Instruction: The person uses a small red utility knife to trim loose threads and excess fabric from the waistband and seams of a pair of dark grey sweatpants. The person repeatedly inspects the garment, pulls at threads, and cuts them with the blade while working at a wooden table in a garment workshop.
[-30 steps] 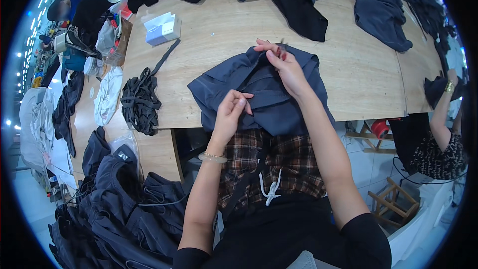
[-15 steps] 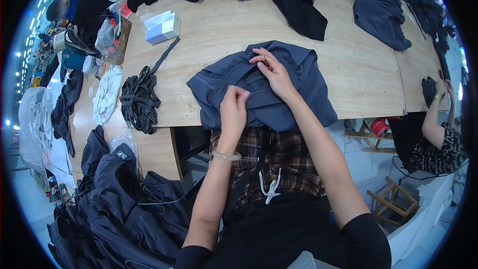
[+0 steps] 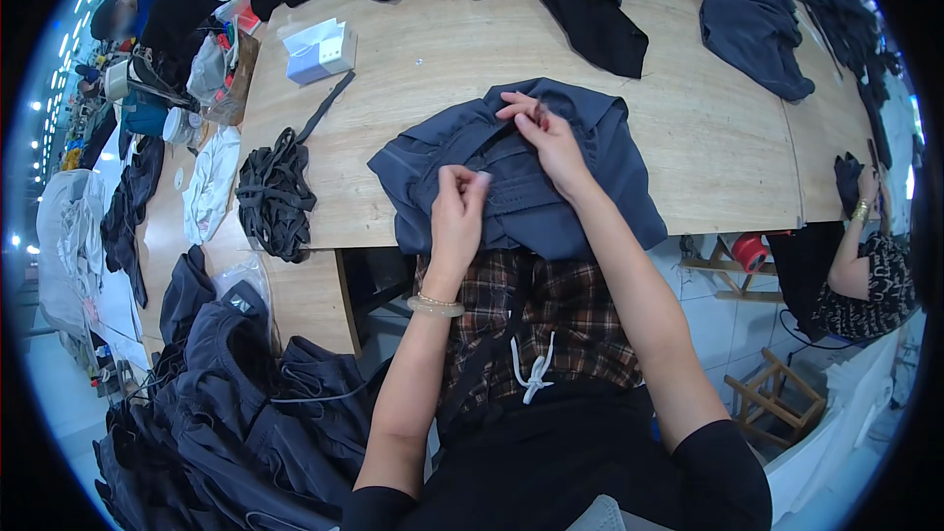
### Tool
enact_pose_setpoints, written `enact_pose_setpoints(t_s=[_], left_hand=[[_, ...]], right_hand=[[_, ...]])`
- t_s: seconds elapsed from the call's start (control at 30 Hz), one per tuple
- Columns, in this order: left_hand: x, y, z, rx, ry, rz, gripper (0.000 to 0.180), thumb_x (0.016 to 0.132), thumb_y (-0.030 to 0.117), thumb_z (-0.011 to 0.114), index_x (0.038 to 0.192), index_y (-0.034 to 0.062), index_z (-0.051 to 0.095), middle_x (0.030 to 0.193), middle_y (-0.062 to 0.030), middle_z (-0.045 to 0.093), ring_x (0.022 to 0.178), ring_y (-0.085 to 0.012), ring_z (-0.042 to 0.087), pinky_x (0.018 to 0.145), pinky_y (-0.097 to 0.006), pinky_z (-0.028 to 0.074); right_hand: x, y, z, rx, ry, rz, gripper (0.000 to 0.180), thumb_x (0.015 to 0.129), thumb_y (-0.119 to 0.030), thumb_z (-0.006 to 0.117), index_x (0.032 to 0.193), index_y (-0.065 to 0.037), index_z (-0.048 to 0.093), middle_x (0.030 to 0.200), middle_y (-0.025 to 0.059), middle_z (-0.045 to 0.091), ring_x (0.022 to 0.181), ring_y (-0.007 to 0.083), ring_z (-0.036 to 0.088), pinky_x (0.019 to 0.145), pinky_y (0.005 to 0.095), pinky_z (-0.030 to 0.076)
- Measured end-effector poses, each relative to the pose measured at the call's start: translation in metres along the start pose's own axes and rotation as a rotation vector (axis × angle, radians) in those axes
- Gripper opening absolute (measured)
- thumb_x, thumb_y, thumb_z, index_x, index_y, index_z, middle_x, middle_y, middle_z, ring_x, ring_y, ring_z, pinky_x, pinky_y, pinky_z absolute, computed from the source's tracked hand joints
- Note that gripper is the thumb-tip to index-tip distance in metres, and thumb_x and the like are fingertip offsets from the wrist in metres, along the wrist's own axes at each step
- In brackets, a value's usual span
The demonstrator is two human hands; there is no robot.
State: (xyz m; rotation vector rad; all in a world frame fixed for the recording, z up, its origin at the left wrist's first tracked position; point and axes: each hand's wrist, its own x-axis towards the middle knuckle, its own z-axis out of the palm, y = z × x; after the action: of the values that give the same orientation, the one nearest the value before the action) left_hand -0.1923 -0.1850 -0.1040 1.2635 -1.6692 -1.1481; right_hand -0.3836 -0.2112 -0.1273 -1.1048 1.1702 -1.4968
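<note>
A dark blue-grey garment (image 3: 618, 177) with a gathered waistband lies bunched on the table edge in front of me. Over its left part, my left hand (image 3: 458, 211) is closed, thumb and fingertips pinched together; what is in the pinch is too small to make out. My right hand (image 3: 553, 146) is over the garment's opening, fingers curled toward the thumb. A small dark thing shows between those fingers, its kind unclear. Both hands are close to the waistband, and whether the fingertips touch the cloth is hard to tell.
Left of the garment lies a heap of dark fabric strips (image 3: 275, 199), with a tissue box (image 3: 323, 53) beyond. More dark garments (image 3: 595, 20) lie along the far side, and a large pile (image 3: 231, 413) is at lower left. At right, another person (image 3: 865, 270) works near a wooden stool (image 3: 777, 398).
My left hand has shifted slightly up and to the left. My right fingers have curled a little more, and the garment has barely moved.
</note>
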Motion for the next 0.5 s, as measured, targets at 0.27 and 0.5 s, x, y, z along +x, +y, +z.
enact_pose_setpoints(t_s=[0.27,0.5], left_hand=[[0.002,-0.011,-0.010,-0.035,-0.022,0.011,0.021,0.101,0.015,0.064,0.106,-0.0014,0.052,0.097,-0.0149,0.070,0.082,-0.0260,0.068,0.077,-0.034,0.054],[-0.001,0.002,-0.007,0.383,-0.092,0.203,0.019,0.101,0.017,0.063,0.101,-0.0020,0.058,0.100,-0.0138,0.071,0.085,-0.0203,0.068,0.077,-0.035,0.053]], right_hand=[[-0.019,-0.077,-0.005,0.320,-0.015,0.206,0.024,0.106,-0.021,0.051,0.110,-0.005,0.068,0.122,0.0094,0.068,0.108,0.0149,0.064,0.094,0.0285,0.048],[-0.039,-0.083,-0.013,0.188,-0.011,0.284,0.021,0.105,-0.020,0.054,0.109,-0.004,0.068,0.094,0.0017,0.067,0.076,0.0063,0.057,0.070,0.0216,0.043]])
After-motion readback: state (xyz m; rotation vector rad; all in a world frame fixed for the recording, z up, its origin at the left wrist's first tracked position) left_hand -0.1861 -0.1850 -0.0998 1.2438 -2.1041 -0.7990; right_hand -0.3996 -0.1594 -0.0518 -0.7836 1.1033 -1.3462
